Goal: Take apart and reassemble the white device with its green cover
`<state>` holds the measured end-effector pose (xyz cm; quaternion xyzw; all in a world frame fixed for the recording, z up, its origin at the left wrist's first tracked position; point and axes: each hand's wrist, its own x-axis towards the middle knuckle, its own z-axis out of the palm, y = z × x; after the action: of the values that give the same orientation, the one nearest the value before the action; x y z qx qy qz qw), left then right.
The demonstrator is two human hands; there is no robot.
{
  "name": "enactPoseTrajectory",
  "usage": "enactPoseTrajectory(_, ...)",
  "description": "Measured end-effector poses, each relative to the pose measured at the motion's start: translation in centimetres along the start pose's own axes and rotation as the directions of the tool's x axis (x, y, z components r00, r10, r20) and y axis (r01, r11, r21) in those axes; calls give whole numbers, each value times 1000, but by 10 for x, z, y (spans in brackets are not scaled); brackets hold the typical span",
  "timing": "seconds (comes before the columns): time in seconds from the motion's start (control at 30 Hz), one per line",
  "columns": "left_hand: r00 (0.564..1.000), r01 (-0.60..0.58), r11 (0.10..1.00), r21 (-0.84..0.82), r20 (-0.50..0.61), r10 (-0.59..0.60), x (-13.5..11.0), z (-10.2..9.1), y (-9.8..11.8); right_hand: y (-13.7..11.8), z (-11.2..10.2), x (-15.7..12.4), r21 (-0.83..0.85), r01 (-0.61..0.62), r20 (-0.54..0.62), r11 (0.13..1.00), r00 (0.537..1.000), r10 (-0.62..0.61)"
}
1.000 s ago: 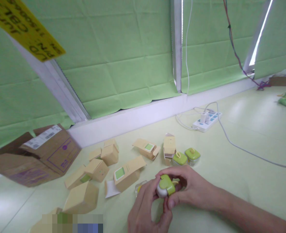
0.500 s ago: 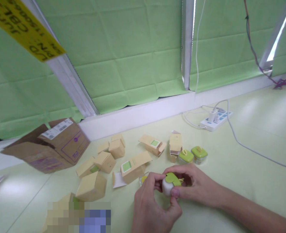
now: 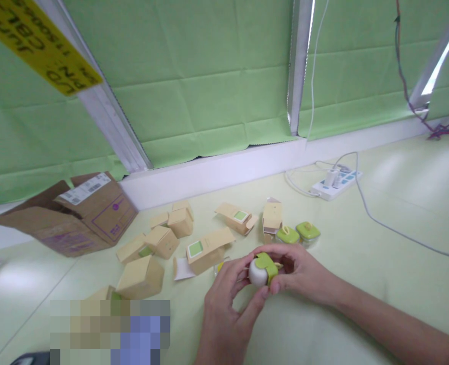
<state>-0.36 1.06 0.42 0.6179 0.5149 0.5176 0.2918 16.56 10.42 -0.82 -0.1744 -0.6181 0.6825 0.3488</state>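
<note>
Both my hands hold one small white container with a green lid (image 3: 261, 269) just above the pale green table (image 3: 361, 263). My left hand (image 3: 228, 309) comes up from below, its fingers pinching the white body. My right hand (image 3: 304, 276) reaches in from the right, thumb and fingers wrapped round the green lid. Two more green-lidded containers (image 3: 297, 233) stand just beyond my hands, beside an opened tan carton (image 3: 272, 218).
Several small tan cartons (image 3: 163, 241) lie scattered left of my hands, one (image 3: 205, 249) with a green window. A big brown shipping box (image 3: 75, 215) lies on its side at the far left. A white power strip (image 3: 336, 183) and cable run along the right.
The view has shifted slightly, and the container has turned in my fingers so more of its white body shows. Both hands stay on it.
</note>
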Motion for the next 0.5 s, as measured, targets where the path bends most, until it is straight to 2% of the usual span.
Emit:
enactPoseTrajectory(0.1, 999, 47, 997, -65, -18, -48, 1, 0, -2, 0, 0, -1, 2, -8, 2, 1000, 1000, 8)
enactPoseTrajectory(0.27, 999, 28, 997, -66, -20, -29, 3, -2, -3, 4, 0, -2, -38, -41, -8, 998, 999, 41)
enactPoseTrajectory(0.4, 999, -35, 998, -53, 0, 35, 7, -5, -2, 1, -1, -3, -94, -33, -27, 995, 999, 31)
enactPoseTrajectory(0.5, 992, -122, 990, 65, -17, 124, 8, -5, -2, -3, 1, -3, -125, -17, -27, 992, 1000, 13)
